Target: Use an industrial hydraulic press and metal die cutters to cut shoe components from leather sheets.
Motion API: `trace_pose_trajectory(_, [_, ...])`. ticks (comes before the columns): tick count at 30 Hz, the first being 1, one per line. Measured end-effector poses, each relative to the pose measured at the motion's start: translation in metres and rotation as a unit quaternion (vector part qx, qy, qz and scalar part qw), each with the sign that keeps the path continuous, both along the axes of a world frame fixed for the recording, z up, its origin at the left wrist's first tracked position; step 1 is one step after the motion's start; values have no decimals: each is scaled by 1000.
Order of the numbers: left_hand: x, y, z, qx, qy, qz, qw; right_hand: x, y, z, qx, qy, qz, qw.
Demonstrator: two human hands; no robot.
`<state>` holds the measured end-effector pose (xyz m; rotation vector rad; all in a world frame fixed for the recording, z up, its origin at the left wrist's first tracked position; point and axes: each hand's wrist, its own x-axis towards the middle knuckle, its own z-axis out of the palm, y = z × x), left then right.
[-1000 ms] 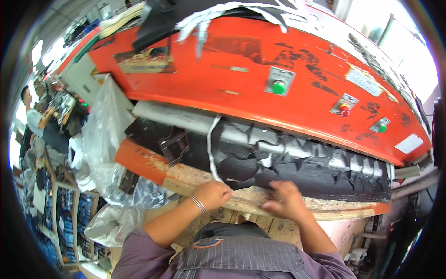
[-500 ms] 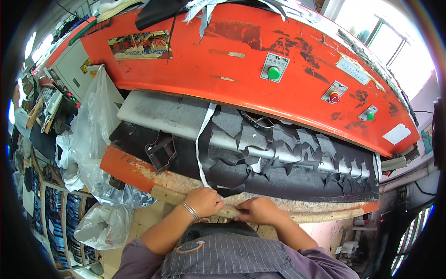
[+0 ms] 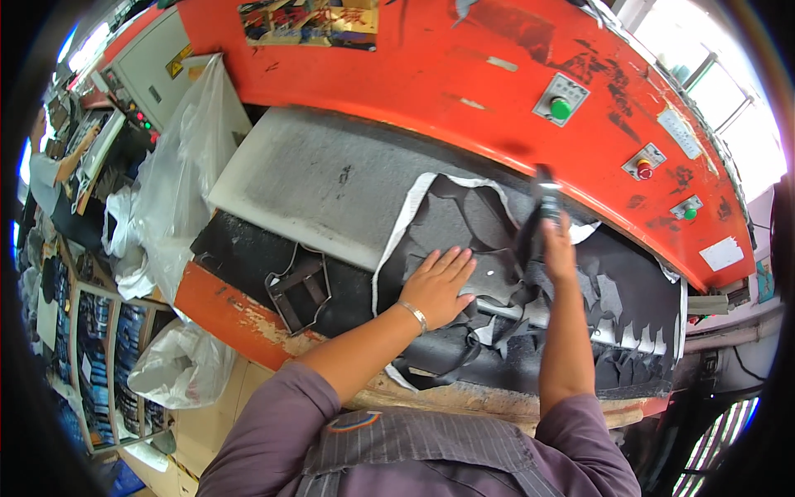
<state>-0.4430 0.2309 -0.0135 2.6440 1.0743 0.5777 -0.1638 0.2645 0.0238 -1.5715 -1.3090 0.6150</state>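
Observation:
My left hand lies flat, fingers spread, on a dark sheet material with a pale edge and cut-out holes. My right hand reaches to the sheet's far side, closed around a dark, narrow object blurred by motion; its kind is unclear. Torn, jagged offcuts curl up between and right of my hands. To the left, a metal cutting die, a bent outline with a dark frame inside, rests on the black board surface. A grey pad shows behind it.
The orange press beam spans the far side, with green and red buttons. Clear plastic bags hang at the left beside a shelf of dark items. Another person is at the far left.
Both hands moved from the near edge out over the sheet. The left opened flat; the right took hold of a dark object. The sheet's pale edge shifted and bent, and the view turned.

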Motion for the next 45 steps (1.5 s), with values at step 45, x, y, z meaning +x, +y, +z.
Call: trace_pose_trajectory(45, [88, 11, 25, -59, -53, 106, 991, 98, -235, 40, -198, -373, 252, 871])
